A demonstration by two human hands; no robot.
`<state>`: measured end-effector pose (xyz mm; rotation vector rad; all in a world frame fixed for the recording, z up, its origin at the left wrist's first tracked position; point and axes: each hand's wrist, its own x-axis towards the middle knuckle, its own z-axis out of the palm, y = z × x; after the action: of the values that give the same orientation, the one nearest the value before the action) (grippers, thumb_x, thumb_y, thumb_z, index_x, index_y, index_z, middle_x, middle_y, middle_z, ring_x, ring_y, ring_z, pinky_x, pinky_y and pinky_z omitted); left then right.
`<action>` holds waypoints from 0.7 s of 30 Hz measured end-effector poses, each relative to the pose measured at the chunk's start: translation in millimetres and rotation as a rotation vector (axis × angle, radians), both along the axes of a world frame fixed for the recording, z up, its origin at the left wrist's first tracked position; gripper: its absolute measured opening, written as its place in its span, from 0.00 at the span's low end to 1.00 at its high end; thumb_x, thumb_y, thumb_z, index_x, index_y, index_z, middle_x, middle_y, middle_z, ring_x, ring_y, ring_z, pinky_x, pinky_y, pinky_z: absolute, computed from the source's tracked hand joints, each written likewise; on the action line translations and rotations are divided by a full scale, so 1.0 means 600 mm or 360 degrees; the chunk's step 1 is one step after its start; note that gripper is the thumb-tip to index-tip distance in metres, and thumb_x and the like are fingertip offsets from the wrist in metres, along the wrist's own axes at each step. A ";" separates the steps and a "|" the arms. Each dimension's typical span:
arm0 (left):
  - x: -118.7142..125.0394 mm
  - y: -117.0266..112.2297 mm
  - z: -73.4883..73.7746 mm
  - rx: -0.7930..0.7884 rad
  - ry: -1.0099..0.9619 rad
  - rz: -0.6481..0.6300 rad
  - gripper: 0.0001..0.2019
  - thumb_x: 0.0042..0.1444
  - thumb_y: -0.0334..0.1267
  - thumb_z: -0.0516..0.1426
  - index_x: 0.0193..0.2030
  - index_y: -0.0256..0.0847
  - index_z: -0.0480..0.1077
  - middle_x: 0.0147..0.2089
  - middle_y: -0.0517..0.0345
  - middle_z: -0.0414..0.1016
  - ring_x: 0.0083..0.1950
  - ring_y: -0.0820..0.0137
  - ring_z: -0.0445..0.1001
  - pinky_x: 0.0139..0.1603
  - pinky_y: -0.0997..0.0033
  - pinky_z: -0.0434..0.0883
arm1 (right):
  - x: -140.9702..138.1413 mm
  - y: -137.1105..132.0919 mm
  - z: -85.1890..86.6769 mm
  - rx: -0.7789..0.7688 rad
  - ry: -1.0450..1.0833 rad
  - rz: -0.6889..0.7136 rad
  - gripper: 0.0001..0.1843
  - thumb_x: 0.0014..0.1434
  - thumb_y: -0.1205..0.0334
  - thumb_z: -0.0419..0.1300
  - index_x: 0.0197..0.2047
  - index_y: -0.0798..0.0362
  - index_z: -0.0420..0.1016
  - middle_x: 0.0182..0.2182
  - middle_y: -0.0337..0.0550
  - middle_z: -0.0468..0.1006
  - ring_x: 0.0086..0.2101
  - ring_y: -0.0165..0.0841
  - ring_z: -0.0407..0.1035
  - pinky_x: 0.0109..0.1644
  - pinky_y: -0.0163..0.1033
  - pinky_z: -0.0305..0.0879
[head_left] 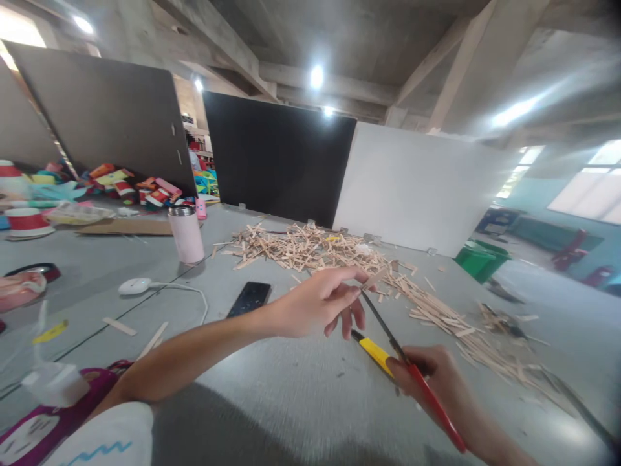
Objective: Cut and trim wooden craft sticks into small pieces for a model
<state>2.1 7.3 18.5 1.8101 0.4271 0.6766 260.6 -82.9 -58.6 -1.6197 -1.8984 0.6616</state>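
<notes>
My left hand (323, 301) reaches in from the left and pinches a short, flat wooden stick (374, 279) between thumb and forefinger; its other fingers hang loosely curled. My right hand (431, 375) is closed around a red-handled tool (434, 404) with a long, narrow, dark metal blade. The blade's tip is at the stick near my left fingertips; whether it touches cannot be made out. Just left of my right thumb is a yellow utility knife (373, 353) with a black end, partly hidden by that hand.
Behind my hands spreads a heap of wooden sticks (295, 249), with long sticks (446, 317) trailing right. A phone (250, 299), pink tumbler (187, 236) and white cable (201, 294) are on the left. Upright black (276, 162) and white (407, 188) boards border the grey table (272, 401).
</notes>
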 end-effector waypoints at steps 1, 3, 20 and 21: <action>0.000 -0.001 0.001 0.0001 0.0013 0.0006 0.10 0.77 0.38 0.48 0.57 0.38 0.66 0.37 0.52 0.81 0.29 0.73 0.78 0.22 0.79 0.67 | 0.000 0.000 0.000 -0.0001 0.0001 -0.0006 0.25 0.67 0.48 0.55 0.22 0.51 0.60 0.20 0.34 0.55 0.23 0.28 0.48 0.27 0.38 0.43; -0.001 -0.002 0.002 -0.0002 0.0021 0.0016 0.10 0.77 0.38 0.48 0.57 0.38 0.65 0.37 0.51 0.81 0.29 0.72 0.78 0.22 0.78 0.66 | -0.001 -0.001 0.001 -0.0006 0.0013 -0.0014 0.24 0.67 0.49 0.55 0.22 0.51 0.59 0.19 0.34 0.56 0.23 0.28 0.49 0.27 0.38 0.43; -0.007 -0.015 0.013 -0.0270 -0.0202 -0.0388 0.11 0.78 0.36 0.45 0.53 0.39 0.67 0.32 0.57 0.76 0.24 0.76 0.74 0.21 0.80 0.65 | -0.019 -0.020 0.011 0.0168 0.0014 0.0052 0.24 0.63 0.50 0.55 0.20 0.49 0.52 0.18 0.34 0.50 0.21 0.27 0.45 0.25 0.38 0.42; -0.007 -0.015 0.012 -0.0275 -0.0217 -0.0393 0.11 0.78 0.35 0.45 0.53 0.39 0.67 0.32 0.57 0.76 0.24 0.76 0.74 0.21 0.80 0.66 | -0.020 -0.020 0.013 0.0137 0.0016 0.0070 0.25 0.63 0.50 0.55 0.19 0.49 0.52 0.18 0.34 0.51 0.21 0.27 0.46 0.25 0.38 0.42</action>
<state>-1.9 -1.4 25.6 1.6090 0.1614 0.5684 248.8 -94.8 -51.1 -1.5226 -1.9333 0.5960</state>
